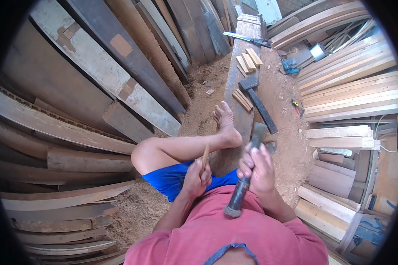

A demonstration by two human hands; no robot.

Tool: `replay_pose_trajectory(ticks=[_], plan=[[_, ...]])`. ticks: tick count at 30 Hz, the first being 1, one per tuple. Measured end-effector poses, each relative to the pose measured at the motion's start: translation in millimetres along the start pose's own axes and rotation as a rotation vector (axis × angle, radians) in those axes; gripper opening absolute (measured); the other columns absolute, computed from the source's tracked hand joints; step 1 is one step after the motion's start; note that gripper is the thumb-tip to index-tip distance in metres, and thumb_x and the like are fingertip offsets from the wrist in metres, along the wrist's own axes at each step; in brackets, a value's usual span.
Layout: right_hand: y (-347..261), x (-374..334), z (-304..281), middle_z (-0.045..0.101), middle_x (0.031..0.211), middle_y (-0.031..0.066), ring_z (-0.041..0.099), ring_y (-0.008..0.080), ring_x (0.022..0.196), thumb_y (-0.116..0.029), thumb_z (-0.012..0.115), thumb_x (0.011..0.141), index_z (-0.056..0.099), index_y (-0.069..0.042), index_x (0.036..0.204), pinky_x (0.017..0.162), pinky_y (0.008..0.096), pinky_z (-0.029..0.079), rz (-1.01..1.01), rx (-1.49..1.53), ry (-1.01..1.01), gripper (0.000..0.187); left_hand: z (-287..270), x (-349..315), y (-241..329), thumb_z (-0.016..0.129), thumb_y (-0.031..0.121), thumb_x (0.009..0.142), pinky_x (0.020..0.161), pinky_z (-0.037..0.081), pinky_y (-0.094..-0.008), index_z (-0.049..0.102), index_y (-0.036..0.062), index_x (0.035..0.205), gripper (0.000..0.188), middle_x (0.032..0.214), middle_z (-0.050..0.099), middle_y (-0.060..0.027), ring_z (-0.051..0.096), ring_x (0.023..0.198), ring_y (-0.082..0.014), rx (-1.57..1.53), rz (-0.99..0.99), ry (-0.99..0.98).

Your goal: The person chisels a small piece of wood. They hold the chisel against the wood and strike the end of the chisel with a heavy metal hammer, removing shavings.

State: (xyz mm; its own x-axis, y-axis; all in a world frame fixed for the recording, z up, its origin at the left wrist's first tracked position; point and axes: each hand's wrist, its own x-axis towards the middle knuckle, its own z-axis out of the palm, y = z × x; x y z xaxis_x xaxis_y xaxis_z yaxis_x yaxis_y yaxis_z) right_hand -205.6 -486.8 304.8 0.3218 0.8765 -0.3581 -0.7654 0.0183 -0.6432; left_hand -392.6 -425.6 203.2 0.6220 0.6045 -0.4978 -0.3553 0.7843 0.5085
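My left hand (193,180) is closed round a slim wooden stick (205,154), which points up out of the fist above the blue shorts. In my right hand (262,170) is a chisel (239,194) with a thick dark handle. Its broad greyish blade end points away from me, and the butt hangs over my red shirt. Beyond both hands runs a narrow wooden bench (233,84), with my bare foot resting on it. A dark-headed hammer (261,106) lies across the bench, between small cut wood strips (242,100) and pale wood pieces (247,60).
A handsaw (246,39) lies across the bench's far part. Tall boards (132,57) lean at the left; stacked planks (351,95) line the right. Sawdust (289,154) covers the floor, where a blue power tool (290,66) and a small yellow-and-black tool (297,107) lie.
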Motion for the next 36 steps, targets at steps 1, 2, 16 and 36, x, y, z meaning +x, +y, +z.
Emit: replay_pose_trajectory(ticks=[1, 2, 16, 36], plan=[[7, 13, -1, 0.040, 0.070, -0.0025, 0.043, 0.0081, 0.052, -0.022, 0.043, 0.102, 0.045, -0.010, 0.105, 0.050, 0.0285, 0.044, 0.068, 0.054, -0.020, 0.012, 2, 19, 6, 0.040, 0.045, 0.103, 0.043, 0.034, -0.0249, 0.054, 0.0087, 0.080, 0.045, 0.056, 0.046, 0.0008, 0.043, 0.046, -0.0091, -0.056, -0.021, 0.003], [14, 25, 0, 0.041, 0.070, -0.0025, 0.044, 0.0084, 0.054, -0.021, 0.044, 0.102, 0.046, -0.010, 0.105, 0.050, 0.0289, 0.045, 0.127, 0.103, -0.036, 0.012, 6, 43, 14, 0.041, 0.046, 0.102, 0.043, 0.035, -0.0247, 0.055, 0.0089, 0.079, 0.046, 0.056, 0.047, 0.0005, 0.045, 0.046, -0.0099, -0.113, -0.046, -0.005], [43, 10, 16, 0.039, 0.064, -0.0034, 0.041, 0.0062, 0.049, -0.021, 0.040, 0.102, 0.047, -0.007, 0.102, 0.048, 0.0267, 0.044, 0.303, 0.025, -0.243, 0.015, 47, 55, 34, 0.042, 0.044, 0.103, 0.047, 0.041, -0.0250, 0.059, 0.0115, 0.098, 0.037, 0.065, 0.055, 0.0017, 0.049, 0.054, -0.0074, 0.159, -0.049, 0.101], [23, 54, -7, 0.041, 0.069, -0.0016, 0.043, 0.0080, 0.052, -0.018, 0.044, 0.101, 0.046, -0.008, 0.105, 0.049, 0.0268, 0.045, 0.107, 0.088, -0.024, 0.011, 27, 99, 39, 0.040, 0.041, 0.104, 0.052, 0.037, -0.0210, 0.056, 0.0069, 0.092, 0.040, 0.067, 0.052, 0.0002, 0.043, 0.053, -0.0077, -0.002, 0.051, -0.015]])
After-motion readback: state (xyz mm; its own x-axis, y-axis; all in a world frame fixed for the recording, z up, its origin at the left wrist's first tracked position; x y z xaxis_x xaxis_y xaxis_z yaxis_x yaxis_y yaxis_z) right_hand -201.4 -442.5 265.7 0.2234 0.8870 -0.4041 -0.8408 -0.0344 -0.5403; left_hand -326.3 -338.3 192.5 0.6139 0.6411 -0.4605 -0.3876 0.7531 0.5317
